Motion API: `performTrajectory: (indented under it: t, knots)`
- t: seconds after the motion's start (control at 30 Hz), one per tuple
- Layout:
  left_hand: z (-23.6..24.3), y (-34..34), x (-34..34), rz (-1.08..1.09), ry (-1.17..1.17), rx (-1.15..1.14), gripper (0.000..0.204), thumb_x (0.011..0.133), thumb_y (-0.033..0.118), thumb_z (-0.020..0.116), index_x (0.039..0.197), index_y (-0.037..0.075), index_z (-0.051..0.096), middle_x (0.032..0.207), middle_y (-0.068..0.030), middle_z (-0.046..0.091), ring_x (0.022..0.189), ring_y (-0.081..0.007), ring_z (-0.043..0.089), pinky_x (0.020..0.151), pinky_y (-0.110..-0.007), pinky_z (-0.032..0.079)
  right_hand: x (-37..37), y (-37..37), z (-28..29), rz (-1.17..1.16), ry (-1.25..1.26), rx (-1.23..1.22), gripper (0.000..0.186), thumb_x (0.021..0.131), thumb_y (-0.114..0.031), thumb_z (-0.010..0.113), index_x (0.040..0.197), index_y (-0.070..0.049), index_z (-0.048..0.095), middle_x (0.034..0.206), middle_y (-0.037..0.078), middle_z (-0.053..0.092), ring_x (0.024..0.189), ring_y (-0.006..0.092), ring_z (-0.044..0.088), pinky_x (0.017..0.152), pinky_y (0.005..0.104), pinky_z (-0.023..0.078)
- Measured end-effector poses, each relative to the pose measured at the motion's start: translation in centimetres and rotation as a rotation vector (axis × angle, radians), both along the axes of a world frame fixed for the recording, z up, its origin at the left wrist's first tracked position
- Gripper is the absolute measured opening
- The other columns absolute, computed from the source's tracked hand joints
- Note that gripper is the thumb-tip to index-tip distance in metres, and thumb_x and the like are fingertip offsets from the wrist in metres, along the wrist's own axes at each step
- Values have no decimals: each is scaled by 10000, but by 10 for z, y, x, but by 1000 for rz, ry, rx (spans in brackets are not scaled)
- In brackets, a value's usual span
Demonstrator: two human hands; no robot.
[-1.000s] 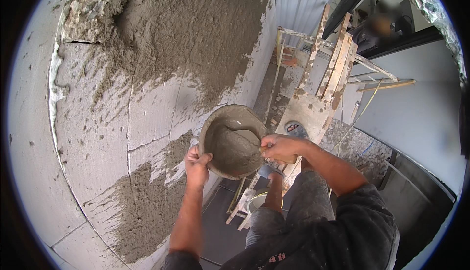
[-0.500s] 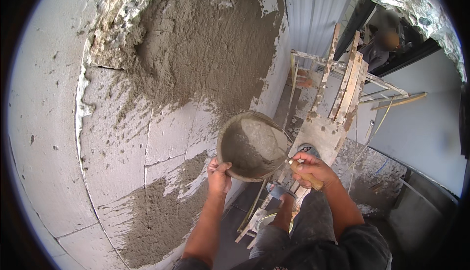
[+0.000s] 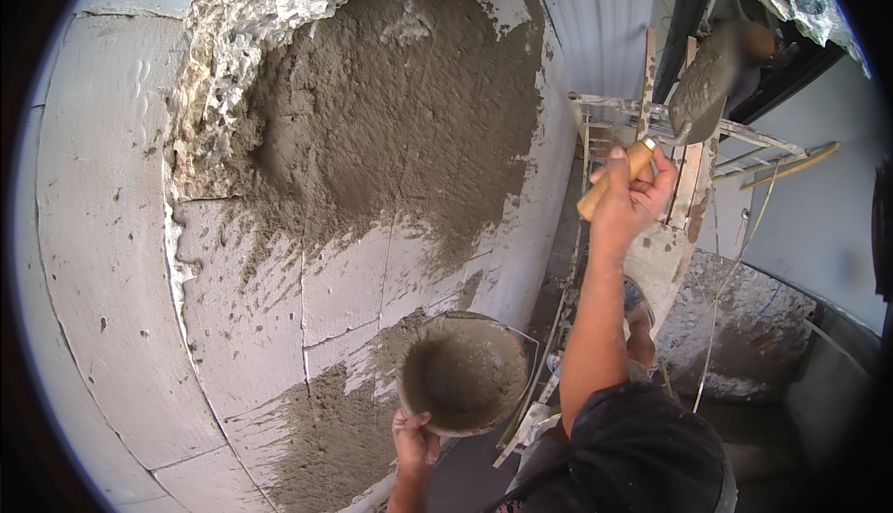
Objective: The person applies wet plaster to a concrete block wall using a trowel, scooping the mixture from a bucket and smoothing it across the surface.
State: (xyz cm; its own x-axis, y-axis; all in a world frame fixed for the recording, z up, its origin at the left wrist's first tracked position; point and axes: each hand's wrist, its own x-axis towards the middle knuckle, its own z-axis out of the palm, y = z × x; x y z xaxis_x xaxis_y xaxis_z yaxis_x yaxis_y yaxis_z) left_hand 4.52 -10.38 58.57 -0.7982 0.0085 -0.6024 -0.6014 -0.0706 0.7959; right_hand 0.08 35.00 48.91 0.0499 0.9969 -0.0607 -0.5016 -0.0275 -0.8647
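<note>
My right hand (image 3: 633, 183) is closed on the wooden handle (image 3: 605, 187) of a trowel, held up right of the plastered wall. The trowel's blade (image 3: 698, 85) is raised and coated with grey mortar. My left hand (image 3: 414, 434) grips the near left rim of a round bucket (image 3: 460, 369) with wet mortar inside, held low against the wall. The wall (image 3: 112, 262) is pale block, with a broad patch of rough grey mortar (image 3: 391, 122) high up, a smaller patch (image 3: 335, 429) lower down, and broken, crumbly material (image 3: 223, 76) along the upper left edge.
A plank platform (image 3: 656, 266) with my feet on it runs below me, with mortar-spattered ladder rails (image 3: 772, 141) across its far end. A corrugated sheet (image 3: 605, 20) stands behind. Rubble (image 3: 744, 327) lies at right. Another person, blurred, is partly behind the trowel beyond a dark-framed opening.
My right hand has risen from the bucket with the loaded trowel, which now points up. The bucket and my left hand sit lower in the picture, and the wall fills more of the upper view.
</note>
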Motion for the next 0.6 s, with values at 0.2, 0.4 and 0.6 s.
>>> performTrajectory:
  t: [0.2, 0.4, 0.6]
  knots:
    - [16, -43, 37, 88, -62, -39, 284, 765, -109, 587, 1019, -14, 673, 1060, -153, 732, 997, -279, 707, 977, -426, 550, -156, -91, 75, 844, -73, -137, 301, 946, -74, 681, 1182, -50, 495, 963, 100, 609, 723, 173, 641, 555, 300, 548]
    - [5, -74, 58, 177, -173, -32, 427, 755, -100, 578, 1153, 9, 688, 1088, -131, 726, 1048, -277, 695, 1013, -429, 523, 37, -228, 80, 1120, 109, 60, 438, 939, -43, 725, 1303, 3, 486, 931, 27, 583, 823, 60, 539, 703, 259, 468]
    - [-28, -71, 42, 46, -160, 100, 321, 765, -90, 595, 1046, 16, 708, 1047, -113, 738, 973, -248, 712, 955, -395, 552, 153, -153, 36, 1775, -523, 295, 362, 922, -191, 694, 1216, -24, 563, 892, 194, 689, 771, 348, 701, 686, 464, 534]
